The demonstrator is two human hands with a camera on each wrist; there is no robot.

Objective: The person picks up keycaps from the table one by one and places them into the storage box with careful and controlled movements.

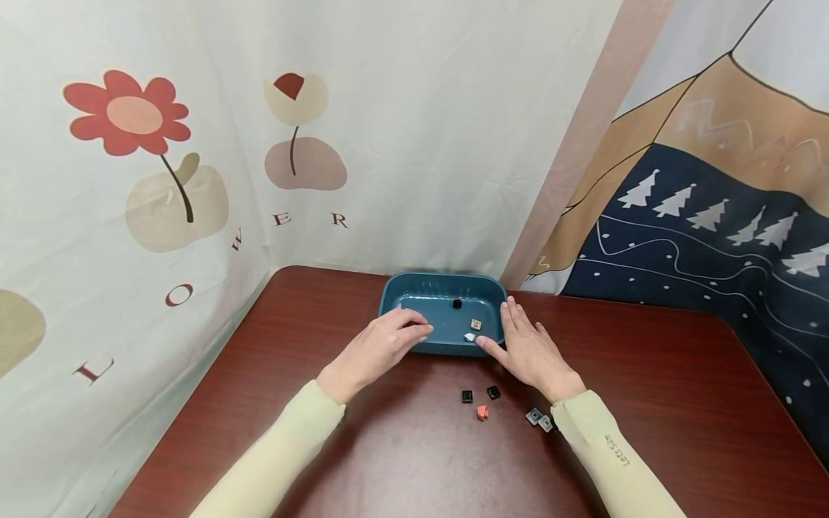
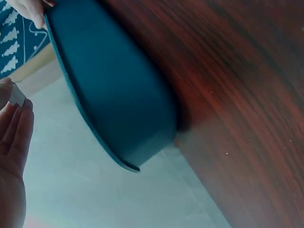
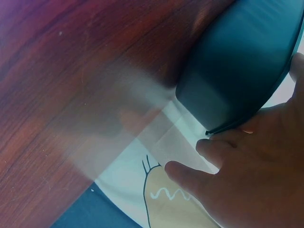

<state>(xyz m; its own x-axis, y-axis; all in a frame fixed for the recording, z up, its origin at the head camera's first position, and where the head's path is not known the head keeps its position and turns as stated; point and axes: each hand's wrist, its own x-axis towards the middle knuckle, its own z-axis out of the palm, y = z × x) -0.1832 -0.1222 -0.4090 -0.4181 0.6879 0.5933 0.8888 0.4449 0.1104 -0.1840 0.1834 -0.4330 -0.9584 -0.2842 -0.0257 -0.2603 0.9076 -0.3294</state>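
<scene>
A teal plastic tray (image 1: 447, 349) stands at the table's far edge. My left hand (image 1: 382, 344) is over its left front corner. In the left wrist view it pinches a small white keycap (image 2: 17, 95) between thumb and fingertips; the head view hides this piece. My right hand (image 1: 532, 354) rests at the tray's right front corner, fingers stretched along the right rim, thumb at the front rim. Inside the tray lie a black keycap (image 1: 457, 304), a beige keycap with an orange mark (image 1: 476, 324) and a white keycap (image 1: 469, 337), close to the right thumb.
On the brown table (image 1: 401, 446) before the tray lie a black keycap (image 1: 467, 396), another black keycap (image 1: 494, 392) and a coral piece (image 1: 482, 412). Two grey keycaps (image 1: 534, 416) sit beside the right sleeve. A printed cloth (image 1: 414, 144) hangs right behind the tray.
</scene>
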